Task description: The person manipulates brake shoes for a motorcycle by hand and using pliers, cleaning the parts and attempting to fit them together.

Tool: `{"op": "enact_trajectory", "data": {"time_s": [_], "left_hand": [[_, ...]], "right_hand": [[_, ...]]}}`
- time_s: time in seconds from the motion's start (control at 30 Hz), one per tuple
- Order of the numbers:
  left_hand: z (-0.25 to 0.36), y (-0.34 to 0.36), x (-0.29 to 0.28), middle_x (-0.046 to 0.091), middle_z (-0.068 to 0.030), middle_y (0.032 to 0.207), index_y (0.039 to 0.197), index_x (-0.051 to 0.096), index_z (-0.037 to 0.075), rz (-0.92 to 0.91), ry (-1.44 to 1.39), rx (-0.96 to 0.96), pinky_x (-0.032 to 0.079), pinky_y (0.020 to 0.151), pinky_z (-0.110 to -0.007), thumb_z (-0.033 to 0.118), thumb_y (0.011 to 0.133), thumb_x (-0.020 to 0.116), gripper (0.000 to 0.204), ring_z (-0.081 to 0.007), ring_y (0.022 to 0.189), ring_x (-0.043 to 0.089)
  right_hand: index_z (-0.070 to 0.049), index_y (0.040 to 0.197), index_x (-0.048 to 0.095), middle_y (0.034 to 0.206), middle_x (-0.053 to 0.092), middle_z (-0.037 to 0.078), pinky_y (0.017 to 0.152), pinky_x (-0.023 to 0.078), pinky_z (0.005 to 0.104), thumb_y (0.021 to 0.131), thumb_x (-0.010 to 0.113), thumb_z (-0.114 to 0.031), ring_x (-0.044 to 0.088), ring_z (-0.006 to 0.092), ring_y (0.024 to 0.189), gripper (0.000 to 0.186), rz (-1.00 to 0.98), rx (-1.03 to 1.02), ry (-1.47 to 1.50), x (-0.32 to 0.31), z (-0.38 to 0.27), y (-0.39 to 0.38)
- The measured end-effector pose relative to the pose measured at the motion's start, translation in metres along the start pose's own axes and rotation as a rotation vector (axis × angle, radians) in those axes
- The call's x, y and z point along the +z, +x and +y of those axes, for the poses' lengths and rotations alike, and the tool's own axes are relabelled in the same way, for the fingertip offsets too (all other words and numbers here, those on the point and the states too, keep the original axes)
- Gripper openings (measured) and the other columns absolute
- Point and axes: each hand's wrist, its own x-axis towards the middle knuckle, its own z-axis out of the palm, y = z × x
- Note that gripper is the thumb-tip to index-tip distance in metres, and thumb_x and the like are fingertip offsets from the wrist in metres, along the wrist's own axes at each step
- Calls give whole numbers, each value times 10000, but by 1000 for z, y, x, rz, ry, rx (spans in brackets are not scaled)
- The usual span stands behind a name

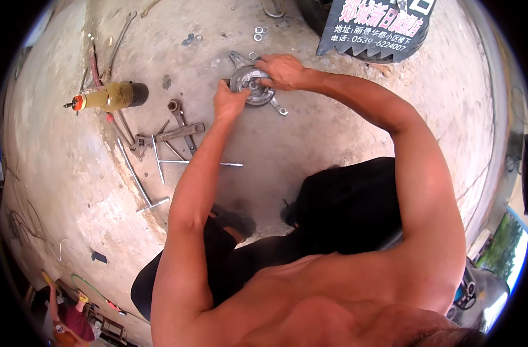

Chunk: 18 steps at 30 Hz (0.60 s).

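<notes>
A round grey metal drum brake plate [253,88] lies on the concrete floor in front of me, with one arm sticking out at its far left and another, ending in a ring, at its near right. My left hand [229,103] is closed on the plate's left edge, thumb over the face. From the far right side, my right hand [281,70] grips the rim, its thumb reaching toward the centre; some fingertips are hidden. Just beyond the plate lie several small metal rings [258,37].
Left of my left arm are an adjustable wrench [171,133], a ring spanner [180,118] and T-handle wrenches [138,173]. Past them lies a bottle of yellowish liquid [115,96] beside a long spanner [122,40]. A dark printed mudflap [368,34] hangs by a tyre. Another person [73,318] is lower left.
</notes>
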Motion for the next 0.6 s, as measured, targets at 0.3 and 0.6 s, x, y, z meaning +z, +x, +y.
{"op": "enact_trajectory", "data": {"time_s": [0.3, 0.6], "left_hand": [[3, -6, 5, 613, -241, 1220, 1265, 538, 0, 77, 164, 116, 495, 944, -463, 267, 743, 784, 637, -406, 1163, 591], [27, -52, 4, 635, -92, 1083, 1054, 655, 80, 95, 466, 730, 370, 997, -505, 267, 740, 817, 400, -286, 1092, 556]], "right_hand": [[-30, 1152, 537, 935, 699, 223, 763, 505, 540, 927, 610, -415, 673, 431, 908, 452, -46, 73, 7, 3, -5, 5], [-14, 1159, 519, 922, 699, 245, 787, 501, 538, 965, 564, -464, 670, 443, 914, 492, -55, 103, 37, -1, -7, 0]]}}
